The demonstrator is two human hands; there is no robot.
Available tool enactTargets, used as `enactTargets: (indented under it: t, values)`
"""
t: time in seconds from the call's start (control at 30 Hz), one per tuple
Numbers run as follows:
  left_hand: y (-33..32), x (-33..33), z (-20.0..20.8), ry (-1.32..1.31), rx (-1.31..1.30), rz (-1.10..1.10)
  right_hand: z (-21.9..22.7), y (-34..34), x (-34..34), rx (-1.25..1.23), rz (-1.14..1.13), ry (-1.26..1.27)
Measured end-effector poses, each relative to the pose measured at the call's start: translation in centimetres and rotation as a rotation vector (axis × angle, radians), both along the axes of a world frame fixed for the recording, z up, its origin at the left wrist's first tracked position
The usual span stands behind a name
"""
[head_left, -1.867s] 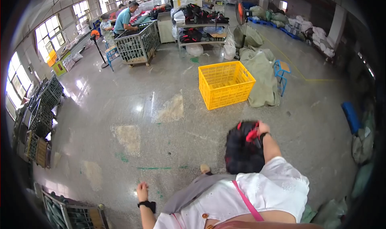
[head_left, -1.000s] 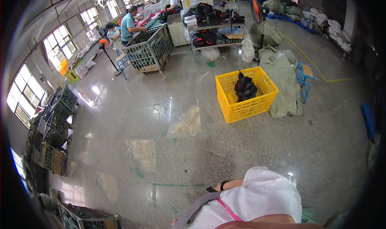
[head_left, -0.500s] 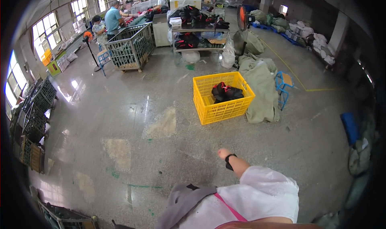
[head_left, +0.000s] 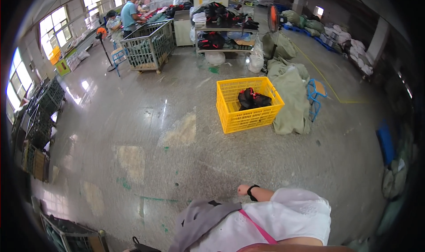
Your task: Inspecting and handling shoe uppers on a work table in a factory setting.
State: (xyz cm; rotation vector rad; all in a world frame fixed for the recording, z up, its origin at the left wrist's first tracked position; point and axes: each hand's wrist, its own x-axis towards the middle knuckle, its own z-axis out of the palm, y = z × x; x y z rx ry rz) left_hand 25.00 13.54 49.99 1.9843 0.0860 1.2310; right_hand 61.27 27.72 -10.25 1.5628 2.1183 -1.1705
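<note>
My right hand [head_left: 243, 190] is held in front of my body above the floor, with a black band on the wrist. Its fingers look curled in, and nothing shows sticking out of them. Nearest ahead of it, well out of reach, a yellow plastic crate [head_left: 245, 123] stands on the floor. Inside the crate lie black items with red trim [head_left: 254, 100], perhaps shoes or shoe parts. My left hand does not appear. A dark looped thing [head_left: 139, 244] shows at the lower edge, too partial to name.
Green-grey sacking [head_left: 290, 103] and a blue stool [head_left: 315, 97] stand right of the crate. Beyond are a loaded shelf [head_left: 226, 50], a fan [head_left: 273, 19] and a caged cart [head_left: 148, 48] near a person in blue [head_left: 129, 14]. Metal cages [head_left: 40, 130] line the left.
My right hand has swung down and back toward my body. The crate and the room have shifted slightly rightward in view, and the crate's contents look the same.
</note>
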Motion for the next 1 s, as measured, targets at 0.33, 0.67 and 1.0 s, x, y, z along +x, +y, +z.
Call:
enactTargets:
  t: [0.33,0.67,1.0]
  values:
    - [-1.0,-1.0,-0.7,-0.114,0.480,0.278,5.4,7.6,-10.9,0.051,0.167,-0.009]
    - [1.9,-1.8,1.7,0.198,0.208,0.095,6.1,4.2,-17.6,-0.053,0.560,0.118]
    - [9.5,-2.5,4.3,0.628,0.700,0.131,1.3,9.6,-5.5,-0.011,0.379,-0.016]
